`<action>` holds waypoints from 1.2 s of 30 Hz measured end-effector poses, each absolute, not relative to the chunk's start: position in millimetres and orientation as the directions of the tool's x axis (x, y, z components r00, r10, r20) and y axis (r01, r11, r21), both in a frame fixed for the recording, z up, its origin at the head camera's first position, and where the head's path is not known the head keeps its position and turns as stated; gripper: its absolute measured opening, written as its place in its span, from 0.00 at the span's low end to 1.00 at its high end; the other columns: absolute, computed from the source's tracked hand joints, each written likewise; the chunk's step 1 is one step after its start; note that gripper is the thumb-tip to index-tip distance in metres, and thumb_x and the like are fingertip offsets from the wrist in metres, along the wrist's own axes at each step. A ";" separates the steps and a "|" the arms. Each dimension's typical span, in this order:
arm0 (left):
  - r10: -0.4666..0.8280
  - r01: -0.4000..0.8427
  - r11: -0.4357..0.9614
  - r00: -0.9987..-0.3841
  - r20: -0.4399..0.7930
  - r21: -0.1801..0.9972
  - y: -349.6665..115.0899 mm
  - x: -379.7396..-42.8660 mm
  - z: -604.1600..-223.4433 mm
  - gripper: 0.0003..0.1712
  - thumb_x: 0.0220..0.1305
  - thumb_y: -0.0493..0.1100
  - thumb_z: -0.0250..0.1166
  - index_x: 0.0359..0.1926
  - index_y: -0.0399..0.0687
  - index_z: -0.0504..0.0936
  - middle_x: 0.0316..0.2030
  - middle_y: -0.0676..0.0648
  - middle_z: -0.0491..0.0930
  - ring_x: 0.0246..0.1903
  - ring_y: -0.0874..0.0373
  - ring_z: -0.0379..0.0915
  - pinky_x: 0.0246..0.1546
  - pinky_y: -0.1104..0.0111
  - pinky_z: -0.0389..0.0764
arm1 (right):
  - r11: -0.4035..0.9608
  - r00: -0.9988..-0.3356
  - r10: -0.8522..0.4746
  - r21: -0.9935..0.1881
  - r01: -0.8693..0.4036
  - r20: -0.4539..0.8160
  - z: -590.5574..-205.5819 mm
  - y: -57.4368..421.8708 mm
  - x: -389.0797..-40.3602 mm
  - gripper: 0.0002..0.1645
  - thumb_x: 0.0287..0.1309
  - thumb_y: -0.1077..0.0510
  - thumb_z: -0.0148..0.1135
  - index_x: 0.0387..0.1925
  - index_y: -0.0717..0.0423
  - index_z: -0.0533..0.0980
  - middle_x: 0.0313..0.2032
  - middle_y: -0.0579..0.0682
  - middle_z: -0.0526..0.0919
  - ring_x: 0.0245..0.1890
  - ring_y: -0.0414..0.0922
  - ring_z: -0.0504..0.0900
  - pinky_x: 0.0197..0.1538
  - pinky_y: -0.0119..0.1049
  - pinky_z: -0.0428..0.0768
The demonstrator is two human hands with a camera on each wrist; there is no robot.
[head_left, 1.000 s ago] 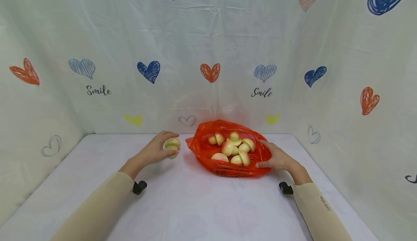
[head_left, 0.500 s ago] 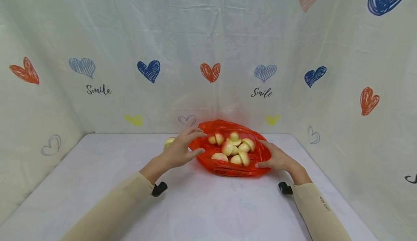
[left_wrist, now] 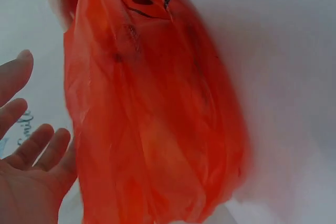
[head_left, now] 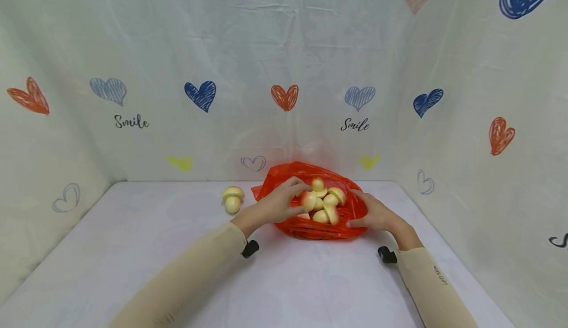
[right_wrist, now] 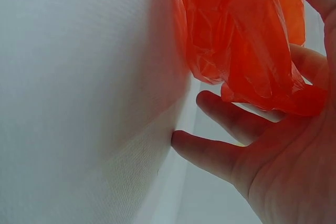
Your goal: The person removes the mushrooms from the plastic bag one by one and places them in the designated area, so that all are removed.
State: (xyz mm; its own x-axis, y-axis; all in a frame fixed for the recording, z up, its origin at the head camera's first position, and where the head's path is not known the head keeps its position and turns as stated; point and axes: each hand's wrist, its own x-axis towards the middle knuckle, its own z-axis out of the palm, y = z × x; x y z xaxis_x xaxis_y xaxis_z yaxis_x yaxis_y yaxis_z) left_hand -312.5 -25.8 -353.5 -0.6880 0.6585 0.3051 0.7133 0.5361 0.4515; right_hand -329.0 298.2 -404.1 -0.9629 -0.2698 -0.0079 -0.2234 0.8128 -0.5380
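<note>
Left grip [head_left: 282, 203] has moved from mushroom [head_left: 232, 193] to bag [head_left: 320, 232].

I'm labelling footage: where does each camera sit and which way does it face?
Head: on the head, looking forward and down at the red bag; left hand, right hand and sleeves show.
Left wrist: worn there, facing the bag's side; left hand and part of the right show.
Right wrist: worn there, facing the tabletop and bag; right hand shows.
Shared: both wrist views show the red bag.
</note>
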 end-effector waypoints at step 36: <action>0.466 0.482 0.719 -0.869 0.166 0.501 31.4 -362.3 -390.3 0.23 0.58 0.43 0.69 0.55 0.47 0.78 0.45 0.49 0.72 0.43 0.57 0.67 0.48 0.69 0.74 | 0.813 -0.955 -0.295 -0.522 -0.260 0.016 -403.7 299.6 -328.6 0.62 0.39 0.38 0.75 0.72 0.49 0.54 0.66 0.60 0.61 0.64 0.61 0.61 0.56 0.61 0.71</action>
